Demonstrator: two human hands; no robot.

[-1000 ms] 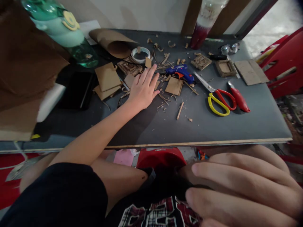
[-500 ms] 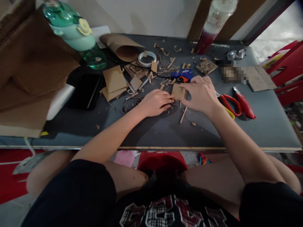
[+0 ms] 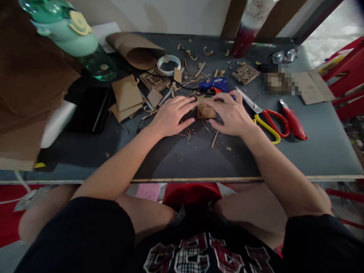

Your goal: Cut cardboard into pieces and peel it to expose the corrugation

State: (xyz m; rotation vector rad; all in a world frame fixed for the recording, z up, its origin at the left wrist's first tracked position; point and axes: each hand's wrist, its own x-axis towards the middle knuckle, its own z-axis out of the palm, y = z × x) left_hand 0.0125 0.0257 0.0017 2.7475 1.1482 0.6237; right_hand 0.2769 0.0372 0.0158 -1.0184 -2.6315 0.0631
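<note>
A small square piece of cardboard lies on the table between my hands. My left hand is at its left, fingers spread and holding nothing. From the right, my right hand reaches over it with fingers apart, its fingertips near or on the cardboard's right side; contact is hard to make out. Behind the cardboard lies a blue glue gun. Thin cardboard strips are scattered in front of my left hand. Scissors with red and yellow handles rest right of my right hand.
A red-handled cutter lies beyond the scissors. A roll of tape, cardboard sheets and a black phone-like slab are on the left. A green bottle and a tall cup stand at the back, glasses at right.
My left hand has drawn back left from the cardboard and spread its fingers. My right hand has moved slightly left and lower over it. The scissors now show fully. The view has shifted a little.
</note>
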